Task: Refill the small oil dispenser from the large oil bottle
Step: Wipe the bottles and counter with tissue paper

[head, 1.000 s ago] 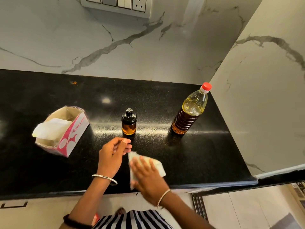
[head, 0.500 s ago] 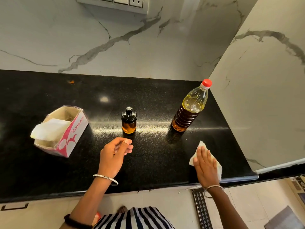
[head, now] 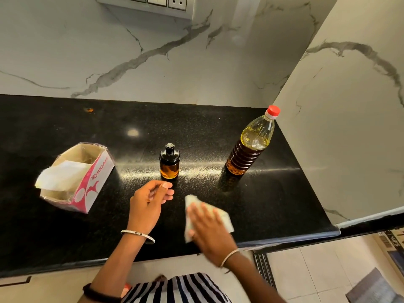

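- Black speckled counter point(head: 65, 237) runs along a white marble wall point(head: 109, 51), with a switch panel point(head: 153, 3) at the top edge of the view.
- The small oil dispenser point(head: 169, 161) stands upright near the middle of the counter. Its dark cap is on and amber oil fills its lower part.
- The large oil bottle point(head: 249, 147) stands to the right of it, well apart and near the side wall, with its red cap point(head: 273, 110) on. No hand touches either one.
- The left hand point(head: 146, 206) hovers just in front of the dispenser, apart from it. Its fingers are loosely curled, the thumb lies near the fingertips, and it holds nothing.
- The right hand point(head: 209, 230) lies flat, palm down, with its fingers straight and spread. It presses a white tissue point(head: 190, 202) onto the counter near the front edge. The hand is blurred.
- A pink and white tissue box point(head: 91, 184) sits at the left with its top torn open and a sheet sticking out.
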